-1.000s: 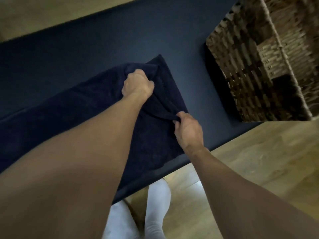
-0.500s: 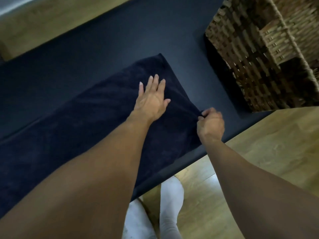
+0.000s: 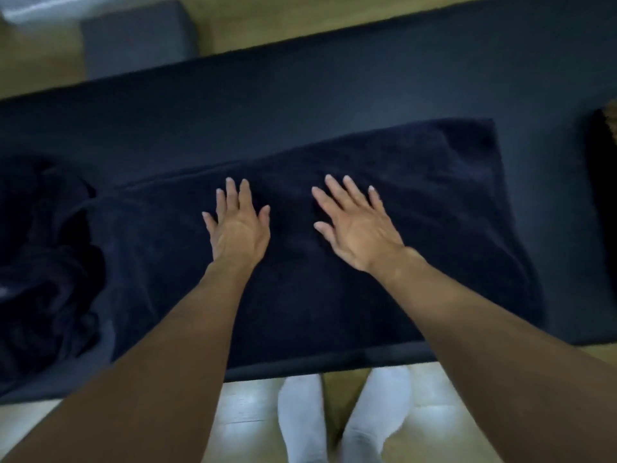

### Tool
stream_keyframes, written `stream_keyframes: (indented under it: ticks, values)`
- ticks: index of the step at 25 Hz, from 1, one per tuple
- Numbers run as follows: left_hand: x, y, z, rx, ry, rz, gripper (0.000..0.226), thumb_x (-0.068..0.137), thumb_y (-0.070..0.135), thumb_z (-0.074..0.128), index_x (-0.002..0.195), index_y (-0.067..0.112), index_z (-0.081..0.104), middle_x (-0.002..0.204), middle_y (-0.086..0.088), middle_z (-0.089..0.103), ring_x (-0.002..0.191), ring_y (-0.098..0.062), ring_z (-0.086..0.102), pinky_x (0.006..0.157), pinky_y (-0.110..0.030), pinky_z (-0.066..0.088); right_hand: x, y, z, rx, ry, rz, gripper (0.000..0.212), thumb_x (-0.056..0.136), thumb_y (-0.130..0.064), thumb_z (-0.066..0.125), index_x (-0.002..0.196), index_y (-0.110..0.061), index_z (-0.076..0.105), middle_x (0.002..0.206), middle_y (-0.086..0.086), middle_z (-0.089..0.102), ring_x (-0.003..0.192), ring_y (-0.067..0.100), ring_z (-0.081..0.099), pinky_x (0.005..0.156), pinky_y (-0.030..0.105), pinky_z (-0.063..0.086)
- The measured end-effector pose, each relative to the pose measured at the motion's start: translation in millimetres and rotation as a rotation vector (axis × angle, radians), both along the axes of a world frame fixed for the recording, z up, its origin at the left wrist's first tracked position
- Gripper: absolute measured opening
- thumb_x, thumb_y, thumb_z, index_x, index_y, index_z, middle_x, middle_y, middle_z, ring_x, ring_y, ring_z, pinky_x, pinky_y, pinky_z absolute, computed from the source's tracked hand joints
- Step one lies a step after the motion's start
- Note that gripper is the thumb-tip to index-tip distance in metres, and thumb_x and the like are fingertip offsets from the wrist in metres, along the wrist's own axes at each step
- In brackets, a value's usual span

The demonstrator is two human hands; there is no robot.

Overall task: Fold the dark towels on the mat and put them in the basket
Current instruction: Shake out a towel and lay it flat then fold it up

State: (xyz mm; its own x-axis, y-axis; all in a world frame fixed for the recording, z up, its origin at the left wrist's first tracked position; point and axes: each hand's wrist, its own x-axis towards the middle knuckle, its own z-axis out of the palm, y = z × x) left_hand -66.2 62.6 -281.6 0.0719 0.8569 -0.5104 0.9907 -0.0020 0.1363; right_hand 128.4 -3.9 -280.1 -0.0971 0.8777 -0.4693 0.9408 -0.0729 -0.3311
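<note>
**Both palms flat on the navy towel**

My left hand (image 3: 238,225) and my right hand (image 3: 357,225) lie side by side on the dark navy terry-cloth towel (image 3: 450,212). The fingers are straight and a little fanned, and neither hand grips anything. The towel stretches as a long band across the dark blue-grey mat (image 3: 300,95). Its near edge runs along the mat's near edge and its right end is squared off. The nap is softly rippled, with a low ridge along the far side. A crumpled heap of dark cloth (image 3: 43,262) sits at its left end. A sliver of the woven wicker basket (image 3: 612,118) shows at far right.
</note>
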Motion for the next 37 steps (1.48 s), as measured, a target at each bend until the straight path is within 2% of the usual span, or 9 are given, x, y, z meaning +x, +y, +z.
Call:
stream_keyframes:
  ticks: [10,13,16,19,24,28,30,33,37]
  values:
    - [-176,9,-11,-0.124,0.011,0.304,0.084,0.096,0.066,0.029,0.155,0.027,-0.015,0.161,0.014,-0.024,0.15,-0.02,-0.02,0.119,-0.06,0.0,24,9,-36,0.061,-0.267,0.02,0.074,0.093,-0.07,-0.001,0.156,-0.032,-0.009,0.161,-0.014,-0.018,0.15,0.015,-0.015,0.121,0.048,-0.008]
    - [-189,3,-11,-0.006,-0.114,0.368,0.077,0.1,0.054,0.037,0.158,0.019,0.001,0.166,0.001,-0.009,0.152,-0.024,-0.008,0.121,-0.055,0.0,13,17,-27,-0.032,-0.257,-0.045,0.069,0.099,-0.062,0.011,0.156,-0.029,-0.009,0.163,-0.011,-0.017,0.15,0.017,-0.016,0.12,0.053,-0.007]
    - [-197,-54,-7,0.191,-0.094,0.474,0.06,0.101,0.041,0.047,0.152,0.015,0.031,0.161,-0.01,0.025,0.145,-0.033,0.024,0.116,-0.055,0.021,-7,37,-8,0.053,-0.233,-0.077,0.066,0.102,-0.044,0.039,0.157,-0.022,0.01,0.165,0.002,0.004,0.152,0.025,0.002,0.119,0.06,0.002]
    - [-190,-122,-2,0.247,0.036,0.778,0.054,0.094,0.045,0.059,0.137,0.015,0.045,0.142,-0.014,0.045,0.128,-0.039,0.04,0.1,-0.056,0.033,-40,76,3,0.141,-0.136,0.076,0.061,0.1,-0.038,0.049,0.154,-0.022,0.025,0.164,0.003,0.015,0.15,0.027,0.012,0.118,0.059,0.01]
    - [-178,-149,11,0.14,0.061,1.503,0.083,0.083,0.06,0.065,0.139,0.005,0.035,0.139,-0.019,0.043,0.126,-0.039,0.044,0.099,-0.05,0.04,-101,115,-8,-0.006,-0.114,0.126,0.067,0.1,-0.034,0.051,0.156,-0.024,0.014,0.164,0.002,0.013,0.151,0.028,0.009,0.118,0.061,0.007]
    - [-177,-156,-8,0.107,-0.405,2.148,0.09,0.073,0.06,0.076,0.136,0.007,0.041,0.137,-0.013,0.049,0.118,-0.035,0.055,0.096,-0.049,0.051,-114,130,-2,0.024,-0.274,0.134,0.059,0.096,-0.041,0.057,0.145,-0.018,0.036,0.141,0.015,0.037,0.133,0.036,0.033,0.11,0.057,0.024]
    - [-178,-152,-12,0.121,-0.568,2.146,0.074,0.079,0.053,0.074,0.134,0.009,0.05,0.133,-0.009,0.057,0.117,-0.032,0.059,0.096,-0.045,0.052,-110,136,0,0.023,-0.27,0.134,0.052,0.095,-0.042,0.059,0.139,-0.018,0.043,0.136,0.014,0.041,0.128,0.036,0.036,0.104,0.054,0.029]
    - [-180,-116,-6,0.337,-0.415,1.94,0.056,0.091,0.036,0.067,0.137,0.008,0.051,0.131,-0.012,0.06,0.119,-0.034,0.058,0.101,-0.043,0.049,-98,144,-3,0.027,-0.156,0.059,0.045,0.097,-0.037,0.058,0.134,-0.016,0.046,0.131,0.014,0.05,0.125,0.034,0.041,0.103,0.05,0.028]
    - [-177,-20,1,0.534,-0.725,1.72,0.055,0.097,0.025,0.061,0.147,0.013,0.043,0.141,-0.005,0.053,0.123,-0.022,0.055,0.107,-0.034,0.044,-58,163,4,0.058,-0.06,-0.26,0.04,0.099,-0.031,0.056,0.132,-0.012,0.045,0.128,0.018,0.056,0.124,0.037,0.047,0.105,0.048,0.028]
